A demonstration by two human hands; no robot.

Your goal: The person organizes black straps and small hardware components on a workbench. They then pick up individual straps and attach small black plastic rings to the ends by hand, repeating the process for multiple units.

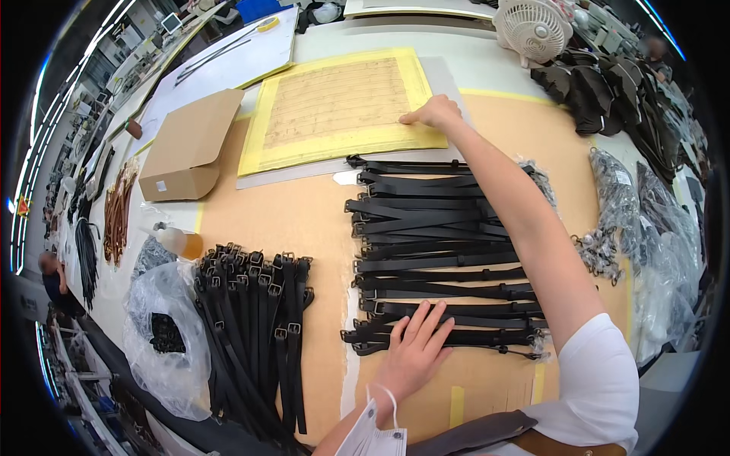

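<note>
My left hand [414, 351] lies flat with fingers apart on the lower straps of a row of black buckled straps [433, 228]. These lie side by side, buckles to the left. My right arm reaches across that row, and my right hand [439, 114] grips the right edge of a tan board [334, 95] bordered with yellow tape. Its thumb rests on top, while the other fingers are mostly hidden. Under the board, a grey sheet [293, 176] sticks out. More black buckled straps [255, 327] are heaped at the lower left.
Left of the board stands a cardboard box [190, 144]. A bottle of amber liquid [181, 242] and a clear plastic bag [163, 365] are beside the heap. Bagged metal parts [612, 197] lie on the right, below dark pieces [589, 91] and a white fan [532, 30].
</note>
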